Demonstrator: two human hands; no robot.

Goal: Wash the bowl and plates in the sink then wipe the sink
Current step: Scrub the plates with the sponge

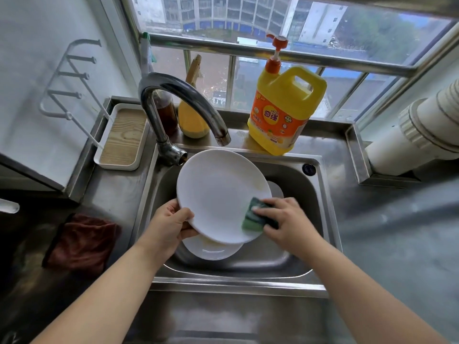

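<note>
As a white plate point(218, 194) is tilted over the steel sink point(320, 194), the left hand point(169, 224) grips its near-left rim, thumb on the face and fingers curled beneath, while the right hand point(280, 219) pinches a green sponge point(255, 217) against the plate's lower right edge. A second plate point(211, 249) lies in the basin directly below, and part of another white dish point(275, 189), possibly the bowl, shows behind the raised plate; how many pieces wait there cannot be told.

The hold looks to be the weak point. The plate is held at one rim only, and a hard push from the sponge on the opposite edge could twist it out of wet or soapy fingers, dropping it onto the plate underneath and chipping either one. A yellowish smear near the plate's right side lies above the sponge and could be missed if scrubbing stays at the rim. The plate's far edge sits close under the faucet point(183, 105) spout, so lifting or turning it carelessly risks a knock. The yellow detergent jug point(285, 108) stands at the sink's back ledge, its base near the edge, where a swinging plate could tip it. A brown cloth point(82, 242) rests on the counter point(116, 202) at left, out of harm's way.
</note>
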